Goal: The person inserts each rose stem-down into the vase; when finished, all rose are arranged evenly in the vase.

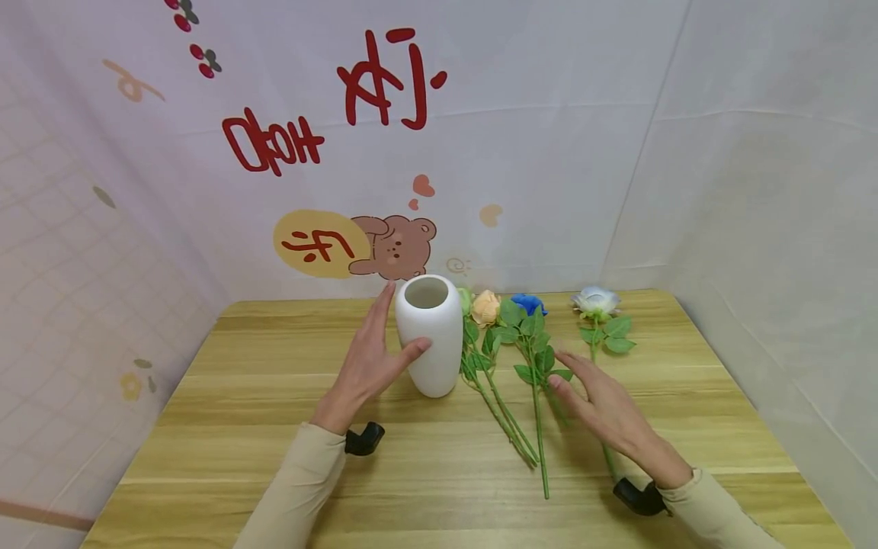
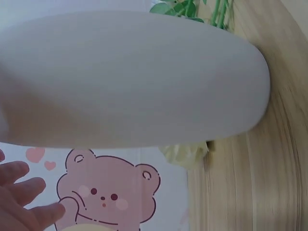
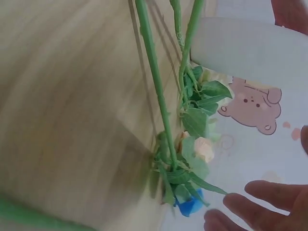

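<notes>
The white vase (image 1: 439, 347) is placed upright on the wooden table (image 1: 261, 381), and the left hand (image 1: 366, 370) is held beside it with straight fingers and the thumb spread in front; whether the vase is touched by the thumb cannot be told. The right hand (image 1: 607, 404) is kept well apart from the left, with its thumb and fingers separated, near the leaves of the blue flower (image 1: 530, 303); nothing is seen to be gripped by it. The vase, being tall and narrow at the base, could be tipped over if it were pushed high on its side. Leaves could also be caught or bent if the stem were lifted carelessly, and the pale blue-white flower (image 1: 595, 301) could be dragged, because its stem is passed over by the right hand. The blue flower is laid with its head towards the wall (image 1: 549, 191) and its cut end towards the person, so its long axis is run from far to near, slightly slanted. By contrast, the vase's long axis is stood vertical, with the mouth turned upward.
</notes>
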The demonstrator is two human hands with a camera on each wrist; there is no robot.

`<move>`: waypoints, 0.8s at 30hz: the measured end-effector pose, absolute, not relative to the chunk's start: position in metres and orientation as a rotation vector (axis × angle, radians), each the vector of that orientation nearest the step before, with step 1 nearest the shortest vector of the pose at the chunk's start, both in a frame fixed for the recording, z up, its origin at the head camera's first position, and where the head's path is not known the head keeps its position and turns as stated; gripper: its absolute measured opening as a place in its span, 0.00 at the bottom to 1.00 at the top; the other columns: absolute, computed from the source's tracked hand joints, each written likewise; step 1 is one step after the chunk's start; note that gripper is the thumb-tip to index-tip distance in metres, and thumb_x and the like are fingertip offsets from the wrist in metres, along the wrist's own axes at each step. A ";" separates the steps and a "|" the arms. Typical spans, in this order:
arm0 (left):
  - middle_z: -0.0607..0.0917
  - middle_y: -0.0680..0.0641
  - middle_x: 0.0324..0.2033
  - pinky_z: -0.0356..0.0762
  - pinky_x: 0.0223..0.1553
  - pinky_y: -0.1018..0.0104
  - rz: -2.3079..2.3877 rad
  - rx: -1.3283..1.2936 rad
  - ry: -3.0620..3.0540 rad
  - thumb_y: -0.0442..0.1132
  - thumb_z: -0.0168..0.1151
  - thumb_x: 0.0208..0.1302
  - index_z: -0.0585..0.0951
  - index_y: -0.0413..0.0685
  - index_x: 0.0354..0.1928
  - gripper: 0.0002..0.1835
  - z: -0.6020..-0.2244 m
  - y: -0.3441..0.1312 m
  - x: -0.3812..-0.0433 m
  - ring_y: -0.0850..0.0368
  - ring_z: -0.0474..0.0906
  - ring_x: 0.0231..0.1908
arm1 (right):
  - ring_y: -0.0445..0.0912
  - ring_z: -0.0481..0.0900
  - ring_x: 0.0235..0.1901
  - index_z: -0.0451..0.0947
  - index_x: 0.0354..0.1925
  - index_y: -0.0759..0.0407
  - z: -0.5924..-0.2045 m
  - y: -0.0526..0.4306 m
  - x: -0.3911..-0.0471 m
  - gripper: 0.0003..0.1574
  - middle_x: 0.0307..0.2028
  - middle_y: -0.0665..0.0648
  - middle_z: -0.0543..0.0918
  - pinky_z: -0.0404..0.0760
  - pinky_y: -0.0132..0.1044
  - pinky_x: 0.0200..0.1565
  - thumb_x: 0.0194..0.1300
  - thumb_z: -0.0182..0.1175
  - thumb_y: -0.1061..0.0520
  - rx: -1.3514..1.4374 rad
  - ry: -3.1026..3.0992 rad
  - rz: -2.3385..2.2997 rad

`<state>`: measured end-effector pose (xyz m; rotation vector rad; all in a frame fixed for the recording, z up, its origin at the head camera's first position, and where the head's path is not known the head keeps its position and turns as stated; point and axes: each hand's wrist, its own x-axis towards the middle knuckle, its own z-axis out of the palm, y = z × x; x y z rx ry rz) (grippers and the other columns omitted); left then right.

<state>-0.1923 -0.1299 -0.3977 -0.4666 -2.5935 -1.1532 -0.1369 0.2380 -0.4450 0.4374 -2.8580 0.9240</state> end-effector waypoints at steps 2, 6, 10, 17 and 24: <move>0.54 0.54 0.74 0.58 0.64 0.35 -1.207 -0.465 -2.568 0.68 0.63 0.56 0.48 0.63 0.77 0.53 -0.397 -0.128 -0.193 0.49 0.53 0.72 | 0.61 0.72 0.59 0.65 0.69 0.59 -0.447 0.239 -0.138 0.35 0.64 0.64 0.71 0.73 0.60 0.55 0.74 0.50 0.40 0.416 -2.858 0.967; 0.59 0.56 0.72 0.59 0.65 0.37 -1.298 -0.487 -2.508 0.65 0.66 0.55 0.51 0.66 0.76 0.51 -0.396 -0.125 -0.194 0.53 0.57 0.70 | 0.59 0.80 0.49 0.71 0.64 0.62 -0.454 0.242 -0.141 0.34 0.57 0.64 0.78 0.81 0.54 0.47 0.74 0.50 0.40 0.372 -2.876 1.051; 0.65 0.55 0.69 0.63 0.63 0.40 -1.378 -0.524 -2.451 0.63 0.68 0.55 0.54 0.64 0.76 0.50 -0.395 -0.122 -0.195 0.54 0.64 0.66 | 0.53 0.83 0.43 0.77 0.57 0.63 -0.461 0.247 -0.146 0.29 0.47 0.59 0.84 0.83 0.46 0.42 0.73 0.53 0.41 0.306 -2.941 1.135; 0.73 0.52 0.63 0.69 0.60 0.42 -1.437 -0.558 -2.419 0.60 0.70 0.55 0.53 0.60 0.76 0.51 -0.397 -0.120 -0.195 0.52 0.70 0.62 | 0.47 0.83 0.34 0.79 0.49 0.73 -0.472 0.254 -0.155 0.22 0.36 0.58 0.85 0.84 0.37 0.36 0.72 0.56 0.53 0.128 -3.012 1.756; 0.73 0.51 0.63 0.70 0.60 0.43 -1.441 -0.566 -2.412 0.60 0.69 0.56 0.53 0.59 0.76 0.51 -0.399 -0.120 -0.196 0.51 0.71 0.62 | 0.47 0.86 0.38 0.74 0.54 0.78 -0.482 0.259 -0.164 0.22 0.39 0.64 0.85 0.85 0.35 0.41 0.75 0.51 0.59 0.071 -2.820 2.458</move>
